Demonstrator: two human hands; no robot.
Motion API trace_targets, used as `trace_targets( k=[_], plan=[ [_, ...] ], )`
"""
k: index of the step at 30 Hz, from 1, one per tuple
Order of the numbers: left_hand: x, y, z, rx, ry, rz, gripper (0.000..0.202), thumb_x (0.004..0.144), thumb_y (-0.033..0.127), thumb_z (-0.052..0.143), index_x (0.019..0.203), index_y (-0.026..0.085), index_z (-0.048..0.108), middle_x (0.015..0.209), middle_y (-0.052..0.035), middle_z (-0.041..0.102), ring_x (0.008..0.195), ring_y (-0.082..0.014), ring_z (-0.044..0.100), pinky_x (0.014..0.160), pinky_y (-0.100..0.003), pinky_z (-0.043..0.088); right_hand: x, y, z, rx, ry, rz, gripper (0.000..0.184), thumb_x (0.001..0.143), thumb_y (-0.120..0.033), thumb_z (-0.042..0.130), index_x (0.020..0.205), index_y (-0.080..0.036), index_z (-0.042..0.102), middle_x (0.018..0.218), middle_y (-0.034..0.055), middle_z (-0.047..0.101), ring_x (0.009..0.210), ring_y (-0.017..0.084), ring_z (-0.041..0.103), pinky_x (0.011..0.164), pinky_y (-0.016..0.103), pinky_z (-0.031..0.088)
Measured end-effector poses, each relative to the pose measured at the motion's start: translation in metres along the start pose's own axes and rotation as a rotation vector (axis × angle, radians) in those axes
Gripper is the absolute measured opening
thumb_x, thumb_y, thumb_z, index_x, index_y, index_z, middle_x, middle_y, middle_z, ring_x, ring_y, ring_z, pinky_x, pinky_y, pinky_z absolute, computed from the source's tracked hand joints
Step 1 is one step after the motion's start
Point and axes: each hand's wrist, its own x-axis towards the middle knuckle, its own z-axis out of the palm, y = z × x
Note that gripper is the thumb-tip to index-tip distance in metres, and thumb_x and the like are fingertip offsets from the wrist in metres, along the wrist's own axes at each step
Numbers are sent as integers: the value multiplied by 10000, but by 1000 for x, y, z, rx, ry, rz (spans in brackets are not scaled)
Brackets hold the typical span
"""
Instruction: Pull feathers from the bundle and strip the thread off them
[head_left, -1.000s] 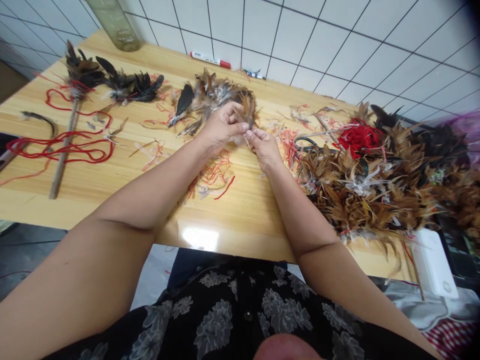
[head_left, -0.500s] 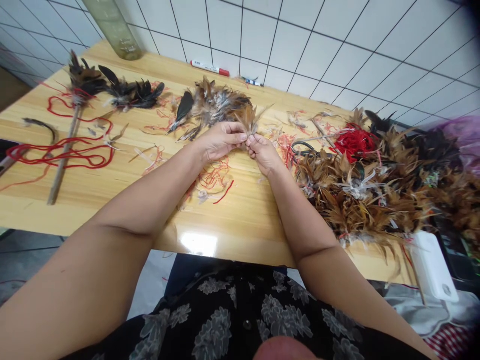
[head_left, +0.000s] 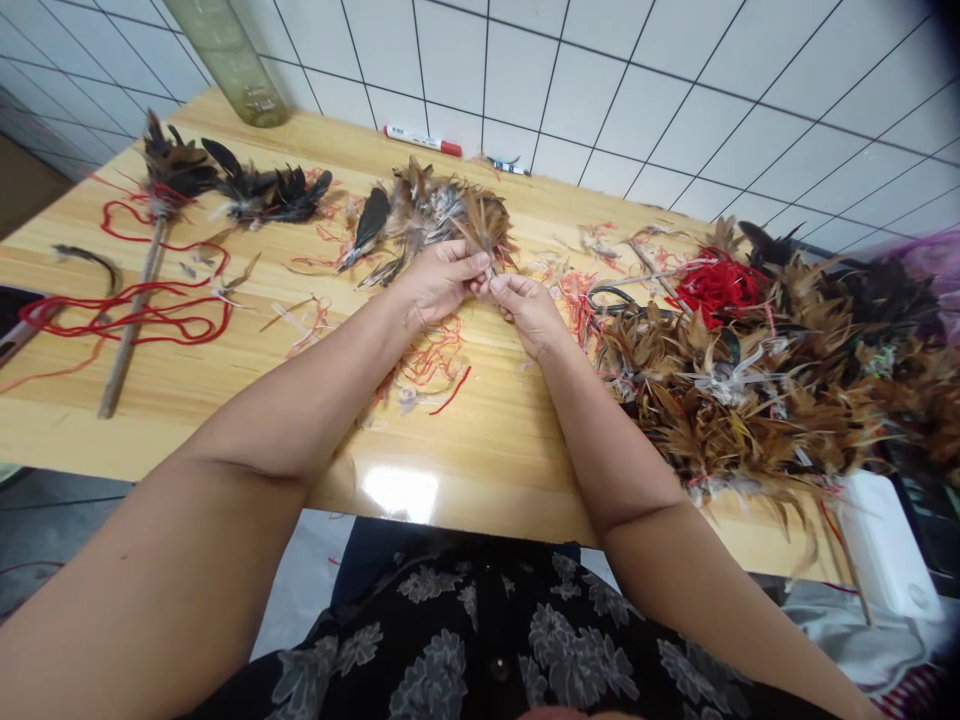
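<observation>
Above the middle of the table, my left hand (head_left: pixel 448 281) is closed in a pinch on a small bunch of brown feathers (head_left: pixel 486 222), whose tips point up and away from me. My right hand (head_left: pixel 523 308) is pinched close beside it at the lower, pale quill end of the bunch; its fingertips nearly meet the left ones. Whether the right fingers grip the quills or a thin strand there is too small to make out. Just behind my hands lies a heap of brown and grey feathers (head_left: pixel 427 200). Red thread scraps (head_left: pixel 439 355) lie beneath them.
At left, a stick (head_left: pixel 135 315) with dark feathers tied on top lies beside looped red cord (head_left: pixel 172 322). Large brown feather bundles (head_left: pixel 757 400) and a red thread tangle (head_left: pixel 716 285) cover the right. A red marker (head_left: pixel 422 140) and green bottle (head_left: pixel 255 90) stand near the tiled wall.
The feather bunch has tilted to the left, and its tips now overlap the heap behind. My right fingers have shifted slightly left and down along the quill end.
</observation>
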Motion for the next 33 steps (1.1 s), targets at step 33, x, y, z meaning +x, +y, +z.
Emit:
trace_targets(
  k=[33],
  plan=[
    [-1, 10, 0, -18, 111, 29, 383, 1077, 66, 877, 776, 161, 660, 699, 32, 631, 594, -72, 614, 597, -167, 490, 0, 2, -3, -39, -27, -7, 428, 1041, -383, 834, 734, -204, 595, 657, -64, 502, 597, 74, 362, 584, 212, 305]
  ],
)
